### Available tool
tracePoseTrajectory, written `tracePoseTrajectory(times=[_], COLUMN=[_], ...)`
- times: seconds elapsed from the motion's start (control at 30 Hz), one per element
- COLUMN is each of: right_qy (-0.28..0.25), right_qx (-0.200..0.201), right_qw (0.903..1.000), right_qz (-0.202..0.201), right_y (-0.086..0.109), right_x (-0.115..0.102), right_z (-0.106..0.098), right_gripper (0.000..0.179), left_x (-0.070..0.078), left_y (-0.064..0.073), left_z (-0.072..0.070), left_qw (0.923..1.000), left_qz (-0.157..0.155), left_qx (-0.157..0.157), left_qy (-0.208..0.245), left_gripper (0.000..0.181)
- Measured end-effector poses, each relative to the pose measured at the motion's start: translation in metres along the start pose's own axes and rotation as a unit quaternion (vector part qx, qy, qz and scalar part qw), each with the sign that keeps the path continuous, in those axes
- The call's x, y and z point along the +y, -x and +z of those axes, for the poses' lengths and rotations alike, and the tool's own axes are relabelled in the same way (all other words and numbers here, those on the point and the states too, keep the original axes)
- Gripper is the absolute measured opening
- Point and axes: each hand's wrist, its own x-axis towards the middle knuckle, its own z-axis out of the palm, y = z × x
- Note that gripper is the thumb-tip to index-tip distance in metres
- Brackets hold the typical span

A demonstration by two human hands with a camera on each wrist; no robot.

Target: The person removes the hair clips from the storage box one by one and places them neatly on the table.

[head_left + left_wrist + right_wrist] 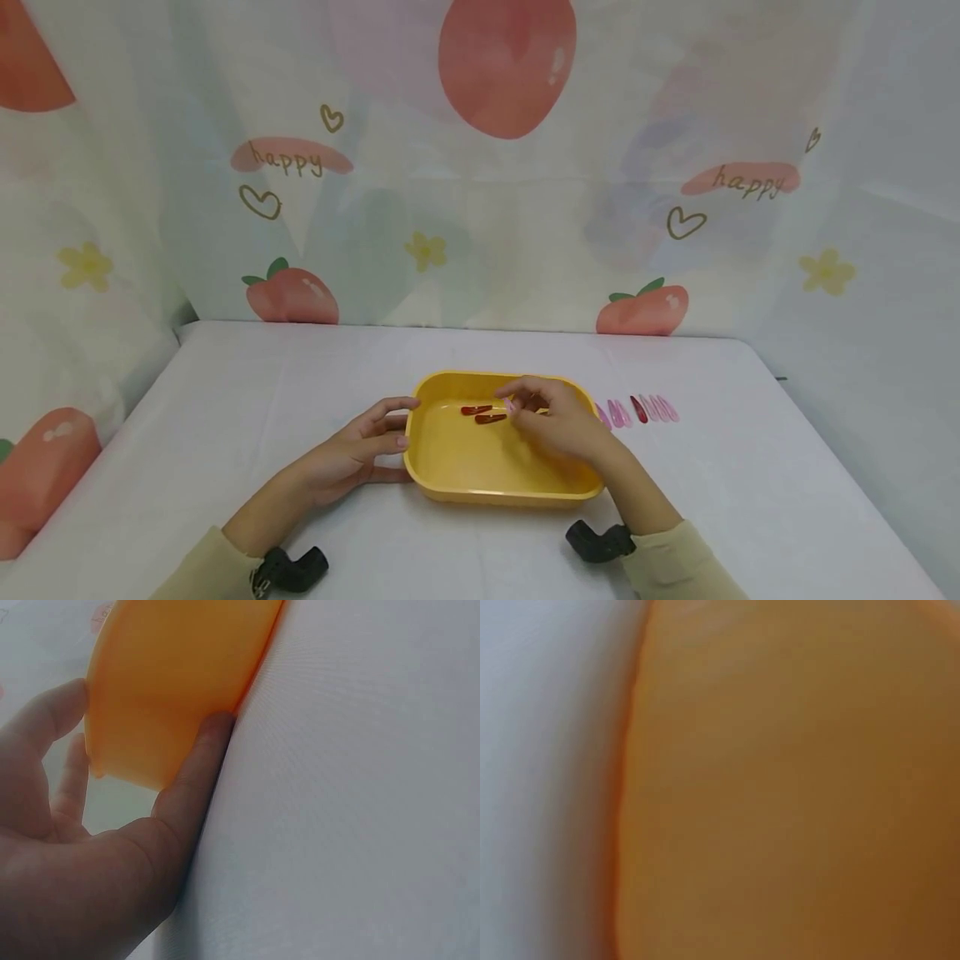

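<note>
A yellow tray (pixel 487 467) sits on the white table. My left hand (pixel 352 454) touches its left end, fingers spread and fairly straight; in the left wrist view the fingertips (pixel 217 727) rest against the tray wall (pixel 165 690). Over the tray's right half, my right hand (pixel 551 417) pinches a small pink hair clip (pixel 510 406) between thumb and fingers. Just left of those fingertips, two dark red hair clips (pixel 491 418) lie inside the tray. The right wrist view is filled by the blurred tray wall (pixel 780 787), with the hand hidden.
To the right of the tray, several pink hair clips (pixel 663 408) and a dark red hair clip (pixel 639 409) lie in a row on the white tablecloth (pixel 750 500). A printed curtain (pixel 517 225) hangs behind the table.
</note>
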Motion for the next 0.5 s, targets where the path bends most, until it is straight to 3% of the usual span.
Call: tracePoseTrajectory(times=[0.2,0.33,0.5], right_qy=[-0.046,-0.085,-0.097], right_qx=[0.018,0.025,0.044], right_qw=[0.9982,0.9955,0.9940], right_qz=[0.035,0.032,0.025], right_y=[0.002,0.004,0.007], right_x=[-0.005,-0.005,-0.001], right_z=[-0.015,-0.027,-0.043], right_gripper=[0.031,0.032,0.033], left_x=[0.000,0.000,0.000], left_y=[0.000,0.000,0.000], left_z=[0.000,0.000,0.000], left_qw=[1.0000,1.0000,1.0000], left_qz=[0.000,0.000,-0.001], left_qx=[0.000,0.000,0.000], left_qy=[-0.001,0.000,0.000], left_gripper=[0.055,0.055,0.055])
